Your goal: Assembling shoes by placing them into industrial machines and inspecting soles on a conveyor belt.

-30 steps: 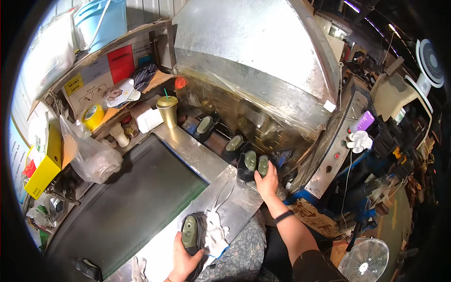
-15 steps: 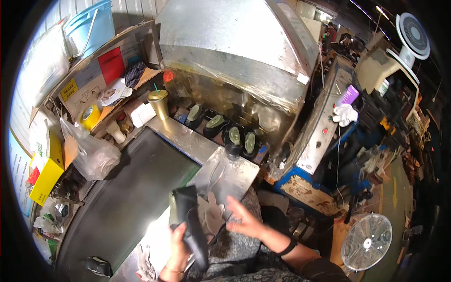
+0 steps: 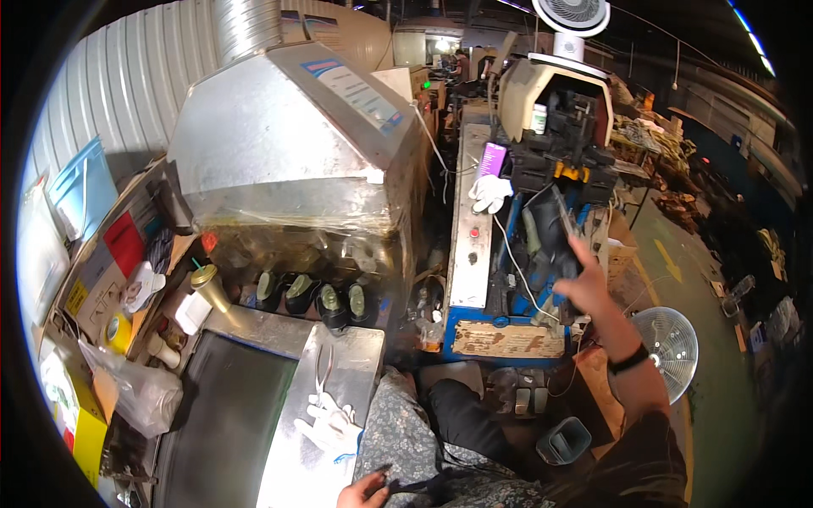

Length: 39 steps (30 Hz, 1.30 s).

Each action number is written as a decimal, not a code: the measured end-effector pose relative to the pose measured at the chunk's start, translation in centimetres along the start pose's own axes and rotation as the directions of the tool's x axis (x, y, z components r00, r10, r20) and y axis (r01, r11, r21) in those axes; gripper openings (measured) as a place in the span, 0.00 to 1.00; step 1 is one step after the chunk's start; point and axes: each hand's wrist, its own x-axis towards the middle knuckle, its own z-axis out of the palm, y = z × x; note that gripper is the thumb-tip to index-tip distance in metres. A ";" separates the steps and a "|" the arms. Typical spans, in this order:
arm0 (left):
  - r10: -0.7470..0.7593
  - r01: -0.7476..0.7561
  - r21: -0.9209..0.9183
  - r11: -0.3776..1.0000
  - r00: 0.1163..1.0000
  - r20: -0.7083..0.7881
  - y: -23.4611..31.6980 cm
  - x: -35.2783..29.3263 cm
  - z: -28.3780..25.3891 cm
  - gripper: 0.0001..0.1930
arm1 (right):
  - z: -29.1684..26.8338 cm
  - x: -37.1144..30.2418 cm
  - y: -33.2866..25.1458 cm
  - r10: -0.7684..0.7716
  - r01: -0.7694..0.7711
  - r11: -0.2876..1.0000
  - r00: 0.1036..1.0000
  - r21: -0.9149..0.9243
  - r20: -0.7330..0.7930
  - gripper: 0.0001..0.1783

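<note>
At the machine on the right, a black shoe (image 3: 552, 227) with a greenish underside is tilted between the thumb and fingers of my right hand (image 3: 586, 284). My right arm is stretched far out to it. Low at the bottom edge, my left hand (image 3: 364, 491) rests by my patterned apron (image 3: 394, 432), its fingers loosely apart and partly cut off by the frame. Nearest to it, a white work glove (image 3: 330, 426) lies on the metal plate (image 3: 351, 360), below a pair of pliers (image 3: 323, 369).
Several dark shoes with green soles (image 3: 298, 292) stand before the metal hood (image 3: 279, 135). A gold cup (image 3: 212, 285) is left of them, beside the dark conveyor belt (image 3: 224, 415). A white glove (image 3: 489, 194) lies on the machine; a floor fan (image 3: 669, 351) and grey bin (image 3: 565, 442) stand right.
My view has swung right. The shoe has passed from my left hand to my right, out to the machine. My left hand has dropped to the bottom edge.
</note>
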 end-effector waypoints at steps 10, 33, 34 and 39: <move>-0.077 0.069 -0.179 0.981 0.996 -0.041 0.6 2.0 0.8 0.23 | -5.0 11.6 6.8 0.243 -0.200 0.765 0.970 -0.613 -0.013 0.54; 0.118 -0.124 0.377 0.918 0.992 0.039 4.7 1.5 3.4 0.19 | -0.1 11.1 6.9 0.282 -0.216 0.621 0.958 -0.753 -0.042 0.39; 0.123 -0.124 0.379 0.917 0.992 0.027 4.7 1.6 3.5 0.19 | -0.1 12.0 6.9 0.305 -0.217 0.630 0.952 -0.746 -0.020 0.39; 0.048 -0.044 0.256 0.966 0.999 -0.011 3.5 1.3 3.7 0.21 | 0.0 16.0 7.3 0.372 -0.231 0.609 0.928 -0.759 0.016 0.41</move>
